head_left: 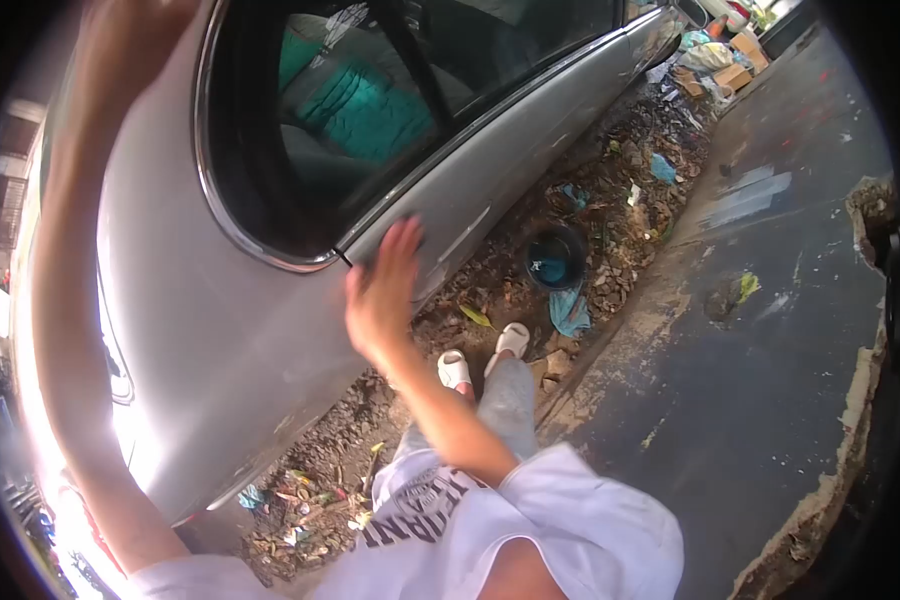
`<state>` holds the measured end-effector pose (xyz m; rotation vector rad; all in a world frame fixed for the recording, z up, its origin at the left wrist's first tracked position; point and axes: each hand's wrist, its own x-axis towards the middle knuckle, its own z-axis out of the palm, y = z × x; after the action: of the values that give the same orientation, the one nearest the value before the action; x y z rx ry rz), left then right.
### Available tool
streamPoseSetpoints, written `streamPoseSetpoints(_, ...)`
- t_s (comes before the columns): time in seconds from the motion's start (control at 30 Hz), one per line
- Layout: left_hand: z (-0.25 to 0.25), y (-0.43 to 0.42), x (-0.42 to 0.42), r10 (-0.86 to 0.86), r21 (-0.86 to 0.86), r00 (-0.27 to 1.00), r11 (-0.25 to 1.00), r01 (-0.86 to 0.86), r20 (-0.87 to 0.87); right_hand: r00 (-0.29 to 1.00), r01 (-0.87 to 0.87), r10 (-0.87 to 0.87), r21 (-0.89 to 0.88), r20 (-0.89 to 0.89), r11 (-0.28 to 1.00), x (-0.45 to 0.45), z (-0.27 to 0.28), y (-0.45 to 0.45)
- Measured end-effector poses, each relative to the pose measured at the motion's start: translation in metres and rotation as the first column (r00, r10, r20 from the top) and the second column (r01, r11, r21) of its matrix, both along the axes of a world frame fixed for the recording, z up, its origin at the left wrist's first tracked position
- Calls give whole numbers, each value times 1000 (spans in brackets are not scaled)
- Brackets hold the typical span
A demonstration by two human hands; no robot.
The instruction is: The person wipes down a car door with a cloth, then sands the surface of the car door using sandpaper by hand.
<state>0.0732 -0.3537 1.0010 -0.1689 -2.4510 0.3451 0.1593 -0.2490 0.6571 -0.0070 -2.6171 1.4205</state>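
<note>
A silver car stands along my left side, its rear side window edged with bright trim. My right hand is at the door panel just below the window line, fingers stretched out and slightly blurred. Nothing shows in its grip, and I cannot tell whether it touches the paint. My left arm reaches up across the rear body, and my left hand is at the top edge near the roof, with its fingers blurred or cut off. Green-blue material shows through the glass.
A dark bucket stands on the littered ground beside the car, with a blue cloth next to it. A stained dark wall runs along the right. Cardboard and plastic rubbish lie farther ahead. My white shoes are on the dirt.
</note>
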Motion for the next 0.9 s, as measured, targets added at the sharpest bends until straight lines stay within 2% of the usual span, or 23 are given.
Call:
streamPoseSetpoints(0.03,0,-17,-30,-66,28,986,997,71,-151,1000,-12,12,-12,29,1000,4,0,1)
streamPoseSetpoints(0.07,3,-16,-41,-4,159,996,987,19,-95,998,-18,20,-28,52,999,4,0,2)
streamPoseSetpoints(0.1,10,-20,-56,174,120,983,976,-180,61,997,-29,32,-47,71,998,2,-1,4)
streamPoseSetpoints(0.13,-7,-27,-65,171,83,985,982,-169,-19,995,-35,42,-70,96,997,1,-3,6)
streamPoseSetpoints(0.17,-24,-32,-75,161,40,982,987,-158,-104,996,31,-25,-71,91,997,-43,-4,31)
streamPoseSetpoints(0.3,-16,-54,-95,151,54,988,987,-149,-43,999,38,-39,39,19,999,-16,11,-2)
streamPoseSetpoints(0.33,-16,-54,-94,129,70,991,990,-126,-40,997,-55,52,55,54,997,28,19,-27)
streamPoseSetpoints(0.37,-19,-54,-93,104,86,994,991,-101,-32,982,-151,150,0,112,989,68,24,-47)
streamPoseSetpoints(0.43,-22,-61,-95,80,84,996,993,-77,-39,964,-215,203,50,174,975,76,19,-47)
streamPoseSetpoints(0.5,-20,-62,-99,57,84,997,995,-52,-61,996,49,-41,-110,78,993,-1,-8,-2)
streamPoseSetpoints(0.57,-18,-55,-94,104,75,994,992,-101,-37,984,179,-168,-252,63,951,-87,-49,59)
streamPoseSetpoints(0.6,-18,-51,-87,100,68,994,993,-98,-33,983,183,-171,-258,68,949,-85,-59,59)
streamPoseSetpoints(0.67,-17,-40,-75,59,178,998,982,-62,25,972,229,-236,-321,16,919,-63,-74,46)
streamPoseSetpoints(0.7,-17,-47,-84,44,159,999,986,-46,12,976,219,-212,-312,59,924,-11,-70,15)
streamPoseSetpoints(0.77,-27,-69,-106,18,-272,970,959,-86,-243,993,115,-92,-366,80,924,96,-94,-46)
streamPoseSetpoints(0.8,-19,-51,-101,-3,-283,970,957,-68,-242,993,76,-27,-426,119,902,104,-95,-45)
streamPoseSetpoints(0.83,-12,-34,-85,116,-162,992,979,-121,-40,991,89,-36,-435,128,896,83,-100,-30)
streamPoseSetpoints(0.87,-4,-17,-68,226,-56,961,974,-220,158,993,114,-86,-424,85,898,45,-103,-5)
streamPoseSetpoints(0.9,-10,-33,-78,196,-52,977,980,-192,87,991,133,-134,-415,29,900,16,-103,8)
